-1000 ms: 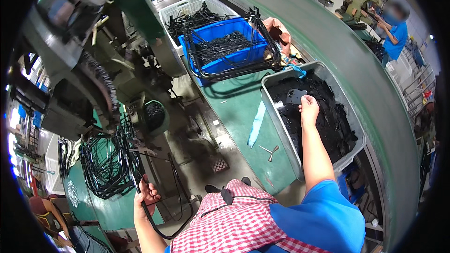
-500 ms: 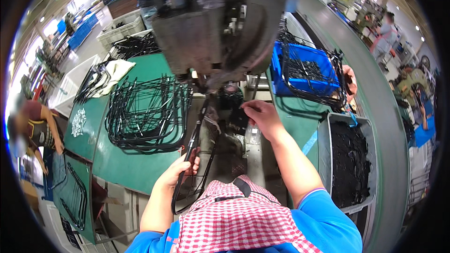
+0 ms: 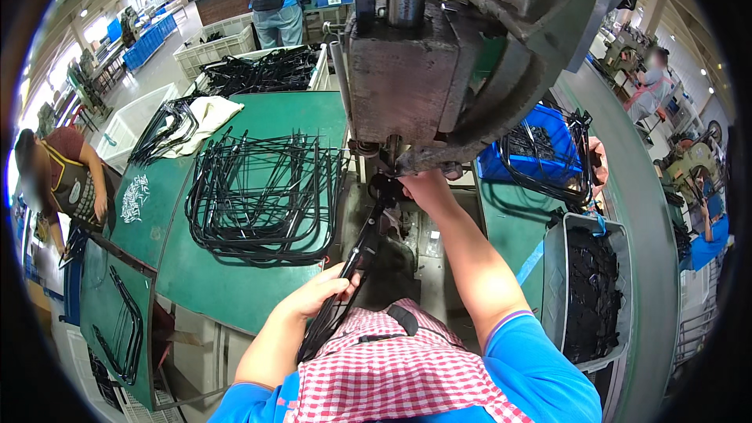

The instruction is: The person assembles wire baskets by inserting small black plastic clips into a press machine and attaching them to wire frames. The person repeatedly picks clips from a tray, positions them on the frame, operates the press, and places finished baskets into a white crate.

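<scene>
The left hand [image 3: 335, 288] is curled closed round a black frame [image 3: 363, 244], gripping it just in front of the checked apron [image 3: 407, 364]. The frame slants up and away from the apron, its far end under the press [image 3: 403, 70], close to the right hand [image 3: 423, 188]. That hand reaches in beneath the press with its fingertips hidden in shadow, so I cannot tell how far open it is or whether it has hold of anything. Left of the frame, a pile of similar frames [image 3: 258, 253] lies on the green table [image 3: 211, 290]. Over on the right stand a grey tub [image 3: 555, 290] of flat black pieces [image 3: 591, 298] and, beyond it, a blue bin [image 3: 500, 166].
</scene>
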{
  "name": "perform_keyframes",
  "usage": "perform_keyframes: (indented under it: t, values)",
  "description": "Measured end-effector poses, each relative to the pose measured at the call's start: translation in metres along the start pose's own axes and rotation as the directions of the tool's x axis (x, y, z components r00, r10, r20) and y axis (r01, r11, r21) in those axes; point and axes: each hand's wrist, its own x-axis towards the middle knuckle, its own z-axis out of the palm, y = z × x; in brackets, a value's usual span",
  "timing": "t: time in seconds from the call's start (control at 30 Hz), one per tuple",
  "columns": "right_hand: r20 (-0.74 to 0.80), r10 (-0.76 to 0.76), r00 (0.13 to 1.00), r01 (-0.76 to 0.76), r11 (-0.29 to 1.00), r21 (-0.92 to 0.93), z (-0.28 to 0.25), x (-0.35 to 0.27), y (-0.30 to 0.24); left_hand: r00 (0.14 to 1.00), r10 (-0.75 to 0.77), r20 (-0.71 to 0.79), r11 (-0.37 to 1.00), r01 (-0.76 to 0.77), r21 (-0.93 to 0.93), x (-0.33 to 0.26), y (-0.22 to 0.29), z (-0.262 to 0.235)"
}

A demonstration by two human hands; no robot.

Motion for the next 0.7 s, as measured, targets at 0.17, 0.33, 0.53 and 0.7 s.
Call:
perform_keyframes:
  t: [0.17, 0.33, 0.53, 0.7]
  values:
    - [0.005, 0.104, 0.995, -0.103, 0.993, -0.056, 0.004, 0.005, 0.003, 1.0, 0.006, 0.027, 0.999, -0.005, -0.041, -0.001, -0.002, -0.003]
    - [-0.071, -0.122, 0.99, 0.113, 0.987, -0.115, 0.005, 0.005, 0.006, 0.999, 0.023, 0.043, 1.0, -0.022, -0.009, 0.004, -0.002, 0.003]
    - [-0.065, -0.211, 0.975, 0.194, 0.959, -0.208, 0.008, 0.007, 0.006, 0.998, 0.059, -0.028, 0.998, -0.059, 0.007, -0.004, 0.009, 0.018]
    - [-0.183, -0.206, 0.961, 0.182, 0.973, -0.139, 0.011, 0.007, 0.012, 0.998, 0.056, 0.028, 0.993, -0.059, 0.099, -0.001, 0.007, 0.009]
